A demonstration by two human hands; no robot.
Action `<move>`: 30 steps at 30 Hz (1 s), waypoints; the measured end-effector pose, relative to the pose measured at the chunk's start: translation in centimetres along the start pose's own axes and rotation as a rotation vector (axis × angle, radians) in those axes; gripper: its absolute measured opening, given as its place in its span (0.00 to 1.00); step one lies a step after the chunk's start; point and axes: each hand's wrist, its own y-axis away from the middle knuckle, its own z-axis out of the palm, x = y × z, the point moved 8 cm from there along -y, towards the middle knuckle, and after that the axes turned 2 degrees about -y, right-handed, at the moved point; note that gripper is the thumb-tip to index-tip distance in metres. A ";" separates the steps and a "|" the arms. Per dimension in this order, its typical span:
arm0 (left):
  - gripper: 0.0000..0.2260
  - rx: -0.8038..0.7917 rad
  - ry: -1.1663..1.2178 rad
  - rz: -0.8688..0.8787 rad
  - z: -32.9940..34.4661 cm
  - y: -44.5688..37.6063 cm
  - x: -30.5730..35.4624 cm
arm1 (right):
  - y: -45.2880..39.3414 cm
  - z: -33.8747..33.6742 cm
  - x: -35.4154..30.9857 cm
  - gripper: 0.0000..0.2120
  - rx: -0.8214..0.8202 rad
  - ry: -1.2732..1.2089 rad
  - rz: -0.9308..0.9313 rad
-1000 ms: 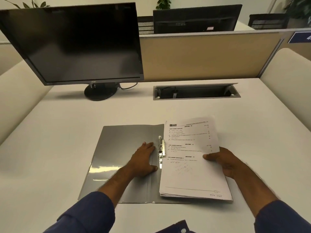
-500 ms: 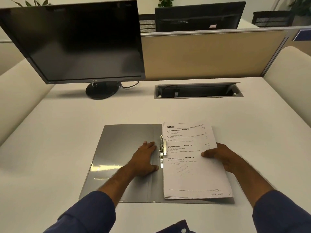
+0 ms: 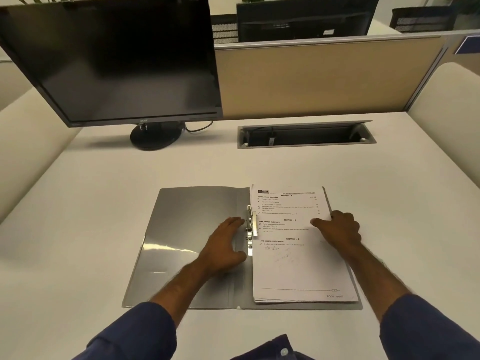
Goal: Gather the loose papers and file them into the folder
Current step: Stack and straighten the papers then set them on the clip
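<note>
Grey plastic folder (image 3: 181, 229): pressed flat under straight-fingered left hand (image 3: 223, 245).
White paper stack (image 3: 293, 268): being seated, edge pinched by right hand (image 3: 340, 229).
Next: clamping needed.

Inside an office cubicle: white desk (image 3: 104, 203) with dark monitor (image 3: 117, 61) and recessed cable box (image 3: 306, 136), backed by tan partition (image 3: 324, 79), flanked by cream side panels (image 3: 446, 105), dimly lit.
</note>
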 end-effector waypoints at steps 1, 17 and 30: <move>0.38 0.042 0.034 -0.007 -0.1 0.6 -0.1 | 0.0 0.0 0.1 0.29 0.004 0.012 0.002; 0.47 0.073 -0.247 0.123 4.6 7.8 0.6 | -1.1 0.2 1.0 0.27 -0.043 -0.103 -0.087; 0.47 0.046 -0.291 0.095 5.1 7.7 0.4 | 4.7 -1.0 5.8 0.36 -0.241 -0.106 -0.416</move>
